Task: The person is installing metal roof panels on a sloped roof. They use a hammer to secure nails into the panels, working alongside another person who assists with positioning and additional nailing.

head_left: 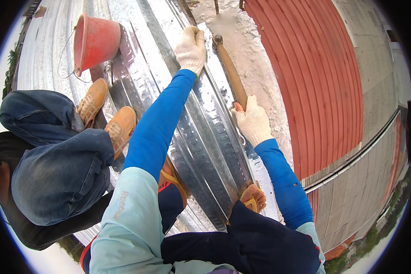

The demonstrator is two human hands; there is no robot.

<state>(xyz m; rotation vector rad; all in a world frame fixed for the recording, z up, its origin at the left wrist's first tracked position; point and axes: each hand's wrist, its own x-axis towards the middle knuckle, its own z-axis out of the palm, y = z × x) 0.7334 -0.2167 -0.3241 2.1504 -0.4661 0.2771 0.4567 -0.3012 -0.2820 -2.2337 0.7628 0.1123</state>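
1 hammer (230, 73) – right hand (253, 122) grip clenched | left hand (191, 49) flat on metal sheet (205, 141) | 1 bucket (96, 42)

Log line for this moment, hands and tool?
left hand: gloved, pressing metal sheet | right hand: gripping hammer handle, head over sheet edge | nearby: red bucket, co-worker's boots

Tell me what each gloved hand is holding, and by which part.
The right hand grips a hammer by the lower end of its wooden handle. The left hand holds nothing; it presses flat on the corrugated metal sheet.
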